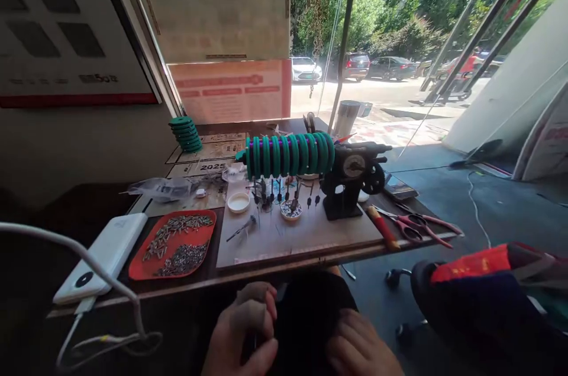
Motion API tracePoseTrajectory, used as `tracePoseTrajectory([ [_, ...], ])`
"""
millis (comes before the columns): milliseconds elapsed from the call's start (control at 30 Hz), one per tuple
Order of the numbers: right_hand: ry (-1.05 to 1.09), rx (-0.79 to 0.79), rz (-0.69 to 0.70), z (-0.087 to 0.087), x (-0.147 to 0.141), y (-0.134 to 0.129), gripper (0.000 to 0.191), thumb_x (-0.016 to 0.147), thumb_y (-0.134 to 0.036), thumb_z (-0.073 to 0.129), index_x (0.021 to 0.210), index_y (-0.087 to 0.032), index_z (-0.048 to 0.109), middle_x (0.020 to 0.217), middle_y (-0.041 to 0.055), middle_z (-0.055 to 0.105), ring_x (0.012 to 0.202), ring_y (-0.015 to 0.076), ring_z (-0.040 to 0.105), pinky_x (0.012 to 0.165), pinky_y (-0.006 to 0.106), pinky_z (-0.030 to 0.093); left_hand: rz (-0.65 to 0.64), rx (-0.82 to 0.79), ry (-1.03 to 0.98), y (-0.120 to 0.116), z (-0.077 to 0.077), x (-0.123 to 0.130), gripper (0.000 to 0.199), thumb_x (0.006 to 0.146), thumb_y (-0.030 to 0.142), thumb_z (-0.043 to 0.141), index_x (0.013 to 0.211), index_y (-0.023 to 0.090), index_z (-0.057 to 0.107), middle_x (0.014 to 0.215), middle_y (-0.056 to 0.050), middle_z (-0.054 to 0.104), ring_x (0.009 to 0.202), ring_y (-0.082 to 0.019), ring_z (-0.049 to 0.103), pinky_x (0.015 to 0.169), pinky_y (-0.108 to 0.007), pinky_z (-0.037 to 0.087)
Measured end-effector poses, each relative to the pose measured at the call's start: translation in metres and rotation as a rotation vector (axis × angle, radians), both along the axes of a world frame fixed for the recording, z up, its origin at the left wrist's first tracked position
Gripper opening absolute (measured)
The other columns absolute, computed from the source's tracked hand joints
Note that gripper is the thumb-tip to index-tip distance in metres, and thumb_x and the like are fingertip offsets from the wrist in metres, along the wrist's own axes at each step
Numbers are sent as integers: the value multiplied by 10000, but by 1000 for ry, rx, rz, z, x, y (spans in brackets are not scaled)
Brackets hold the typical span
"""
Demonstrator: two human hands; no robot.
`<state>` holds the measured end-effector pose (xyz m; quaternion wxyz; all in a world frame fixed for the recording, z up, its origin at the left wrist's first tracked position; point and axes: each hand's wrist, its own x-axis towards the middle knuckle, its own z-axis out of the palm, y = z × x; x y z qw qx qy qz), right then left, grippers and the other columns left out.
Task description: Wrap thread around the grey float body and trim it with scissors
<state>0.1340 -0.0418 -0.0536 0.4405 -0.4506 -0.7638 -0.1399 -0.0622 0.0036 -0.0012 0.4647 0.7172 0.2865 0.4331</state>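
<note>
You see teal-green discs (290,154) threaded on a purple rod (271,143) beside a black hand-crank machine (352,177), with a matching teal stack (186,132) further back. In front of you, an orange-red tray (174,244) holds silvery-grey metal bits (177,230), next to a white power bank (103,257) and its white cable (80,257). To your right lie red-handled scissors (415,227) and a red-and-yellow-handled tool (382,228) on the pale wooden board (306,234).

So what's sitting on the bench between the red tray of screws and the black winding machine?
In the head view, a pale work board lies between red tray and black machine, carrying a white cap and a small dish.
</note>
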Motion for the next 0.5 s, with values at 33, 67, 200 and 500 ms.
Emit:
tracePoseTrajectory([
  [33, -8, -8, 7, 3, -2, -4, 368, 811, -161, 217, 529, -144, 452, 474, -16, 431, 642, 16, 342, 887, 142, 248, 20, 15, -11, -2, 0, 1, 80, 724, 185, 566, 689, 194, 494, 860, -36, 568, 948, -193, 519, 791, -255, 413],
  [67, -12, -7, 9, 4, -4, -7, 360, 807, -156, 218, 533, -143, 452, 474, -18, 428, 637, 16, 338, 893, 145, 246, 27, 4, -23, -3, 0, 2, 80, 736, 189, 558, 698, 196, 488, 869, -32, 562, 965, -190, 508, 799, -250, 404],
  [200, -9, -18, -2, 6, -8, -15, 329, 799, -158, 240, 545, -134, 447, 491, -20, 431, 645, 6, 352, 903, 143, 260, 33, -84, -36, -9, 0, 3, 67, 747, 204, 563, 725, 198, 500, 902, -35, 550, 999, -194, 484, 823, -261, 383],
  [500, 15, 8, -11, 10, -18, -14, 360, 805, -205, 233, 554, -133, 481, 487, -20, 443, 664, -9, 388, 950, 146, 278, 96, -154, -99, -16, 6, 14, 88, 714, 230, 588, 676, 195, 517, 849, -36, 565, 958, -204, 505, 805, -270, 385],
])
